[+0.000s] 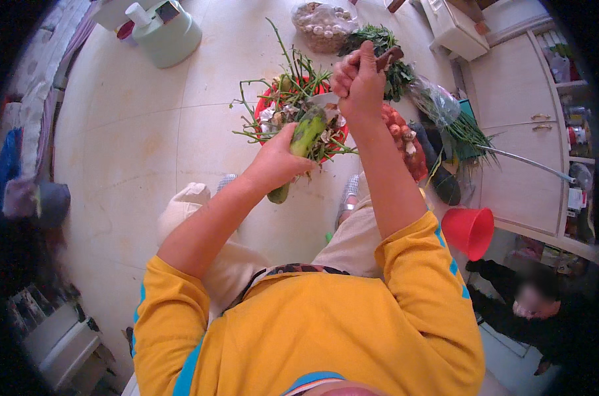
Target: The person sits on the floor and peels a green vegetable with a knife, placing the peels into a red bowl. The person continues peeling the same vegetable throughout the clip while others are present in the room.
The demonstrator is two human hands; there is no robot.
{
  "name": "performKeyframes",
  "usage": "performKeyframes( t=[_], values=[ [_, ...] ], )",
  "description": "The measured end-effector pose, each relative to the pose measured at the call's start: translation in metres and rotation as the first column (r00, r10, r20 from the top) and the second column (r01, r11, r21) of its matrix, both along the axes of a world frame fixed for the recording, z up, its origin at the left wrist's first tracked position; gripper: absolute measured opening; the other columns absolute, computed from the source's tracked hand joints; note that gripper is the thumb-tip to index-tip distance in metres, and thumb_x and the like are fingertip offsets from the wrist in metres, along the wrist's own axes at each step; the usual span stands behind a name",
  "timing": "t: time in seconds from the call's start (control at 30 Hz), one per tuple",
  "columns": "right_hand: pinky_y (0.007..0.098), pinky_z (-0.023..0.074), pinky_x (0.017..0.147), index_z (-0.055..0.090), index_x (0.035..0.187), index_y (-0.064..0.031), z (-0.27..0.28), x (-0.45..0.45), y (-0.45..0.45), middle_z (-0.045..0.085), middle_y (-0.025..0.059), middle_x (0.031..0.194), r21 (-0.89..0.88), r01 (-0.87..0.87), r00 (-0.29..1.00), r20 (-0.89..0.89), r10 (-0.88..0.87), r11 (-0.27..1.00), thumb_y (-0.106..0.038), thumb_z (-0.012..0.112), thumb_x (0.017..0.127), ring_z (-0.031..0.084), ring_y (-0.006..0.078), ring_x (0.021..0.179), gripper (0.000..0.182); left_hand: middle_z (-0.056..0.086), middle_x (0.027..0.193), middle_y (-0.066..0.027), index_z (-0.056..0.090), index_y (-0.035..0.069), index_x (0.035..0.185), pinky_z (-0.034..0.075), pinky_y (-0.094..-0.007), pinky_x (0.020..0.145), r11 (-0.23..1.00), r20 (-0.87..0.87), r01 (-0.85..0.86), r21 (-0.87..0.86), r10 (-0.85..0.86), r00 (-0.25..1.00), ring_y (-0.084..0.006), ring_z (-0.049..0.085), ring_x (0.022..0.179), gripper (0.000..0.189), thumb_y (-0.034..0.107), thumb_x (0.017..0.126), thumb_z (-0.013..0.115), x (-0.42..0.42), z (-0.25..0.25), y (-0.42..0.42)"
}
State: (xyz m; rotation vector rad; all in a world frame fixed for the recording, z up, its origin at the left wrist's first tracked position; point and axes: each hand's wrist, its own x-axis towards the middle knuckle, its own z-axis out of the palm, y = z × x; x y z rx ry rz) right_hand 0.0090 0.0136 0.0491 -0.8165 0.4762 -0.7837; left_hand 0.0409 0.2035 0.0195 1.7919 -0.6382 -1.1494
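My left hand grips a long green gourd, which slants across a red basin. Part of the gourd's skin looks paler, as if peeled. In my right hand is a knife with a brown handle. Its pale blade points left over the basin, close to the gourd's far end. Green stems stick out of the basin on several sides. Papery skins and other scraps lie inside it. The gourd and my hands hide some of the contents.
Beyond the basin stands a clear bag of garlic bulbs, beside leafy greens. To the right lie a red net bag of onions, dark gourds and long green stalks. A red bucket stands near a person in dark clothes.
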Motion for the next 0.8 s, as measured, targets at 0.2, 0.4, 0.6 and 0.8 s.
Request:
performKeyframes(
  t=[0.2, 0.4, 0.6, 0.8],
  values=[
    [0.0239, 0.0255, 0.037, 0.048, 0.073, -0.0085, -0.008, -0.007, -0.03, 0.034, -0.0036, 0.056, -0.144, 0.113, 0.987, -0.101, -0.128, 0.983, -0.04, 0.059, 0.091, 0.035, 0.0077, 0.044, 0.038, 0.061, 0.086, -0.0049, 0.041, 0.01, 0.129, 0.049, -0.0283, 0.052, 0.998, 0.029, -0.029, -0.047, 0.03, 0.999, -0.0139, 0.059, 0.066, 0.071, 0.01, 0.067, 0.075, 0.004, 0.007, 0.002],
    [0.0196, 0.0295, 0.037, 0.062, 0.094, -0.0056, -0.026, -0.008, -0.014, 0.05, -0.0034, 0.068, -0.212, -0.415, 0.819, -0.511, 0.261, 0.885, -0.034, 0.066, 0.087, 0.042, 0.0038, 0.048, 0.03, 0.062, 0.089, -0.0097, 0.039, 0.004, 0.128, 0.052, -0.0304, 0.059, 0.992, 0.045, -0.06, -0.111, 0.065, 0.997, -0.0161, 0.061, 0.069, 0.074, 0.014, 0.065, 0.077, 0.015, 0.01, 0.003],
    [0.0178, 0.0292, 0.038, 0.063, 0.104, -0.0079, -0.001, -0.007, 0.013, 0.058, -0.0012, 0.078, -0.15, -0.617, 0.695, -0.564, 0.446, 0.773, -0.031, 0.067, 0.087, 0.042, 0.0028, 0.049, 0.029, 0.062, 0.094, -0.0075, 0.042, 0.005, 0.128, 0.053, -0.029, 0.066, 0.945, -0.041, -0.156, -0.287, 0.15, 0.988, -0.0154, 0.062, 0.083, 0.073, 0.014, 0.066, 0.078, 0.025, 0.013, 0.006],
    [0.0179, 0.0288, 0.039, 0.063, 0.103, -0.0044, -0.002, -0.011, -0.004, 0.056, -0.0015, 0.075, -0.102, -0.546, 0.805, -0.336, 0.488, 0.831, -0.028, 0.057, 0.093, 0.042, 0.0031, 0.051, 0.026, 0.058, 0.087, -0.0033, 0.048, 0.007, 0.115, 0.05, -0.0285, 0.057, 0.955, -0.669, -0.168, -0.245, -0.041, 0.742, -0.0127, 0.059, 0.073, 0.046, 0.009, 0.076, 0.073, 0.025, 0.027, 0.013]
  ],
)
